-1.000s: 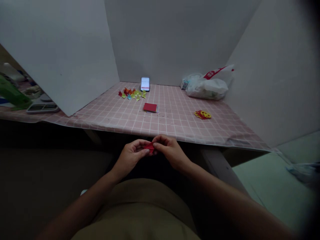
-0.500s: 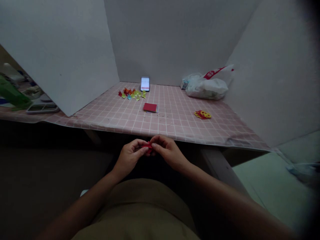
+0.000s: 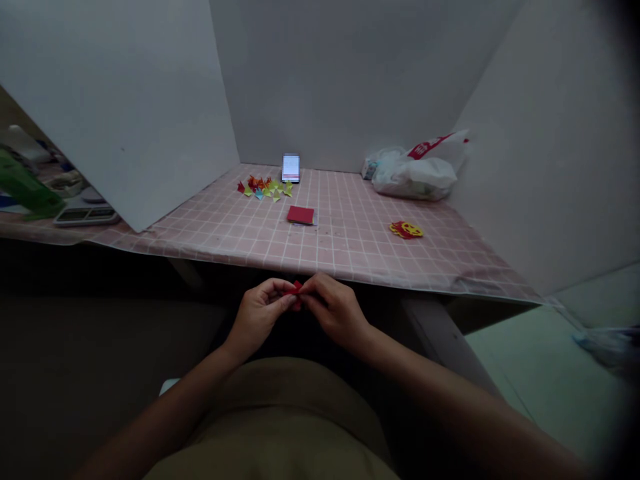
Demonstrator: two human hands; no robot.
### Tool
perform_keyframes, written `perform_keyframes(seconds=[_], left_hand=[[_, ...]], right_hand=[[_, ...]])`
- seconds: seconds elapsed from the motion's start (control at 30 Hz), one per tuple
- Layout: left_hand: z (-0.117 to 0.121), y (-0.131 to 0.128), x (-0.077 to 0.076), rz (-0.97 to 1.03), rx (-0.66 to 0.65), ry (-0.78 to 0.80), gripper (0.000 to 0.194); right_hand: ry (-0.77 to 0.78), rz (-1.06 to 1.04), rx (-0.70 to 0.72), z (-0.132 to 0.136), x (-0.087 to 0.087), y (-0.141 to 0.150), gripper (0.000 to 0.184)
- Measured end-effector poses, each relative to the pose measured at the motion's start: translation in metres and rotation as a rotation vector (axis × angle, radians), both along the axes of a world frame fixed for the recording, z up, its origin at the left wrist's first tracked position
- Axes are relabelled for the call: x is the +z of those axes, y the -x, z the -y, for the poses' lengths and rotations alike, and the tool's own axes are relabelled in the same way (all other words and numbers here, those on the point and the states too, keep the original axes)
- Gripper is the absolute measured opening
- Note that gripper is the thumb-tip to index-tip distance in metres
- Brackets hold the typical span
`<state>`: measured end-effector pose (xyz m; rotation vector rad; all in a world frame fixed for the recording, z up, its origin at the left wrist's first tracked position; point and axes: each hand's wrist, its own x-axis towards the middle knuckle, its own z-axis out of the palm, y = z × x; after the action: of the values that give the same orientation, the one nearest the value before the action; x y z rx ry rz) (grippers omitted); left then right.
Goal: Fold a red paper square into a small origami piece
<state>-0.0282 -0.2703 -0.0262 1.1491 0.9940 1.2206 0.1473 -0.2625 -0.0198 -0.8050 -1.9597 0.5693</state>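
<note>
A small piece of red folded paper [image 3: 297,287] is held between my two hands, just below the table's front edge. My left hand [image 3: 261,312] pinches its left side between thumb and fingers. On the other side, the fingertips of my right hand [image 3: 336,308] close on the paper's right edge. Much of the paper is hidden behind the fingers, so its exact folded shape cannot be made out. On the table ahead lies a stack of red paper squares [image 3: 301,215], with lighter sheets showing underneath.
Several small folded paper figures [image 3: 265,188] in red, orange, yellow and blue stand near a lit phone [image 3: 291,168]. Yellow and red cut-out shapes [image 3: 406,230] lie to the right. Behind them is a white plastic bag [image 3: 415,175]. A scale [image 3: 87,215] sits far left, beyond a white panel [image 3: 135,133].
My right hand has turned, its fingers now pinching the paper's right edge more tightly. A red corner shows above the fingertips. The left hand stays nearly still.
</note>
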Motion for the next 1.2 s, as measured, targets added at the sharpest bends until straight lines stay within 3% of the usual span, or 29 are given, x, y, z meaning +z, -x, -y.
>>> perform_keyframes(seconds=[0.3, 0.63, 0.77, 1.03, 1.2], left_hand=[[0.0022, -0.0021, 0.0029, 0.002, 0.030, -0.018, 0.013], [0.0056, -0.0019, 0.0048, -0.055, 0.063, -0.100, 0.011], [0.0064, -0.0010, 0.0039, -0.088, 0.077, -0.130, 0.008], [0.0075, -0.0014, -0.0006, -0.157, 0.130, -0.193, 0.007], [0.0092, -0.0011, -0.0004, -0.296, 0.208, -0.276, 0.007]], right_hand=[[0.266, -0.213, 0.034, -0.0003, -0.0052, 0.0041, 0.008], [0.440, -0.362, 0.112, 0.0001, -0.0031, 0.0066, 0.005], [0.409, -0.379, 0.123, 0.0012, -0.0018, 0.0082, 0.007], [0.305, -0.270, 0.014, 0.0044, -0.0031, 0.0074, 0.009], [0.144, -0.162, -0.087, 0.0049, 0.0017, 0.0070, 0.013]])
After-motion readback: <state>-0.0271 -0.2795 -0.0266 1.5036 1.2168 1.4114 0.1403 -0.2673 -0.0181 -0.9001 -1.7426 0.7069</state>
